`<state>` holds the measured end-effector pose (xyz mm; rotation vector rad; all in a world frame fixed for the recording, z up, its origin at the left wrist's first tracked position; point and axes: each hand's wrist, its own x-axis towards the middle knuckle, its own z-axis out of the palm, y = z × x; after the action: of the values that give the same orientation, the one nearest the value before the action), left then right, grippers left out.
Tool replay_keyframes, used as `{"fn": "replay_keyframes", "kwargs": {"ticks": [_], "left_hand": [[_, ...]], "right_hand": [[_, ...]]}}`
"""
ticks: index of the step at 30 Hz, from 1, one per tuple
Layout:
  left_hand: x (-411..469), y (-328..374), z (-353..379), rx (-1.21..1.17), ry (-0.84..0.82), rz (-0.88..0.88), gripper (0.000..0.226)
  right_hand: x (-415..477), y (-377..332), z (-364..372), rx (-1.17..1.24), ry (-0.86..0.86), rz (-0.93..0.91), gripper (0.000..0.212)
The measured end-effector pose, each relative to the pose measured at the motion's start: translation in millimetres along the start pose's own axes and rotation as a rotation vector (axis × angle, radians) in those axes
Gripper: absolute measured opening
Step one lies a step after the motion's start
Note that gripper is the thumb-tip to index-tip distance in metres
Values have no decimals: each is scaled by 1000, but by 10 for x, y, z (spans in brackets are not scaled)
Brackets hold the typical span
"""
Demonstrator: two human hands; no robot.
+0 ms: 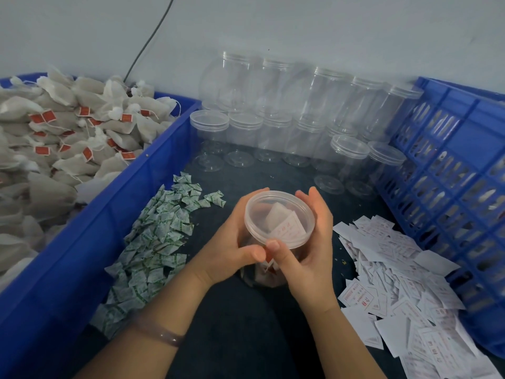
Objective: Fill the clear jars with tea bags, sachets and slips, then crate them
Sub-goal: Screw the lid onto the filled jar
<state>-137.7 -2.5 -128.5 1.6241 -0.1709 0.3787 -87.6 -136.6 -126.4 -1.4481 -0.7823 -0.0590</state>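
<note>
Two hands are wrapping round a jar (pixel 278 214) at mid-counter (pixel 246 337), left hand (pixel 232 242) and right hand (pixel 308 242) each in a curled grip, thumbs meeting at its rim. Sachets (pixel 153 242) are lying left, slips (pixel 396 283) right, empty jars (pixel 273 119) along the grey wall (pixel 328 28). A blue bin (pixel 90 242) is holding tea bags (pixel 82 127); a blue crate (pixel 442 149) is standing right.

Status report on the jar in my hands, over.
Left hand, right hand both gripping jar at its lid. Lid on, slip visible inside. Nothing blocking; blue crate right.
</note>
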Motion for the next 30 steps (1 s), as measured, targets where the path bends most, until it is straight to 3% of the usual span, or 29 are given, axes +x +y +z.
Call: {"fn": "replay_keyframes", "kwargs": {"ticks": [4,9,16,26,30], "left_hand": [[-6,-25,5,139,45,-13,102],[-27,-51,82,147,153,11,85],[-5,-11,118,150,138,30,85],[-23,-21,266,207,279,20,78],[-9,9,214,246,240,43,77]], "right_hand": [[6,-6,-31,39,-37,45,84],[11,-18,-28,-32,19,53,71],[40,-81,-56,-135,-55,95,99],[37,-163,-63,-158,30,197,101],[21,-173,-38,-204,53,189,101]]}}
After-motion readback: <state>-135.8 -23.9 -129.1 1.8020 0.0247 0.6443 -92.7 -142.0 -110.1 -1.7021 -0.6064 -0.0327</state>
